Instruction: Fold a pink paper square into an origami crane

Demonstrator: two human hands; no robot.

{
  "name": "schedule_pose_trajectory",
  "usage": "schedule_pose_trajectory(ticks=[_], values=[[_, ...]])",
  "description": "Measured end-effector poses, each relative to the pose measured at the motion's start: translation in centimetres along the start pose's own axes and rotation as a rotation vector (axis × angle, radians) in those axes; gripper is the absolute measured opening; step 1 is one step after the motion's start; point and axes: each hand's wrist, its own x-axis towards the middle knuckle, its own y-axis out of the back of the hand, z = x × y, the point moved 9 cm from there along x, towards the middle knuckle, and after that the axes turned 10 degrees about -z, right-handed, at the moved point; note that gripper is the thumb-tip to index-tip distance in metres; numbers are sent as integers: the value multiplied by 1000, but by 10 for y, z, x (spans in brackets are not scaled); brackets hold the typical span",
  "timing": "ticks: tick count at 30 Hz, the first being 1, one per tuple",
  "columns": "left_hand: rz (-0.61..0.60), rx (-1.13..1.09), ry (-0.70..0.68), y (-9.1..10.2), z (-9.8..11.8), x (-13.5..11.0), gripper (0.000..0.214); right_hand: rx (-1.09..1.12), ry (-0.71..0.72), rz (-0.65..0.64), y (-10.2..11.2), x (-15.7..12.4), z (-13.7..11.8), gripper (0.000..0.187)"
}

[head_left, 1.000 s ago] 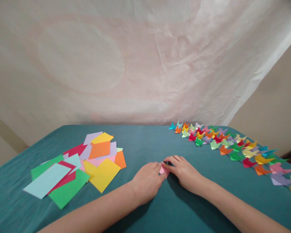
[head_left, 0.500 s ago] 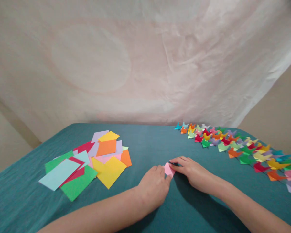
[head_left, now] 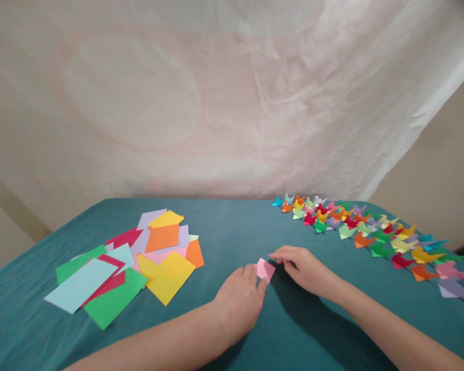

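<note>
A small folded piece of pink paper (head_left: 265,270) lies on the teal cloth, in the middle near me. My left hand (head_left: 242,299) is closed on its left side, fingertips at the upper left edge and thumb at the lower edge. Just to the right of the paper is my right hand (head_left: 303,268), holding nothing that I can see. Its fingers are bent loosely, with the index fingertip by the paper's upper right corner and the thumb tucked below. Whether that fingertip touches the paper is too fine to tell.
Loose coloured paper sheets (head_left: 164,278) overlap in a spread pile at the left. Rows of folded paper birds (head_left: 361,239) in many colours run along the right side of the table (head_left: 224,226). A pale hanging cloth (head_left: 232,118) closes off the back.
My right hand has moved off the pink paper, which its fingers were touching before. My left hand stays on the paper. The whole view has shifted slightly, so things sit further left.
</note>
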Motion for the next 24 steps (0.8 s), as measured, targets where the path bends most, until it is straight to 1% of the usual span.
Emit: schedule_pose_trajectory(ticks=[2,5,8,12,15,18,21,24], values=[[24,13,-9,0,-1,2,34,125,-37,57,-1,4,4,39],[68,32,-50,2,-2,5,23,280,-105,69,-9,9,10,38],[89,16,-67,5,-5,7,19,351,-150,72,-15,13,15,39],[151,-15,-55,8,-12,6,21,404,-178,75,-17,15,25,40],[213,-48,-69,7,-16,7,23,440,-192,66,-18,15,32,43],[247,-73,-80,6,-19,8,24,470,-205,57,-19,15,37,43],[249,-101,-72,5,-21,9,28,466,-211,35,-21,15,37,40],[246,-136,-50,4,-25,10,31,375,-192,20,-18,14,28,37]])
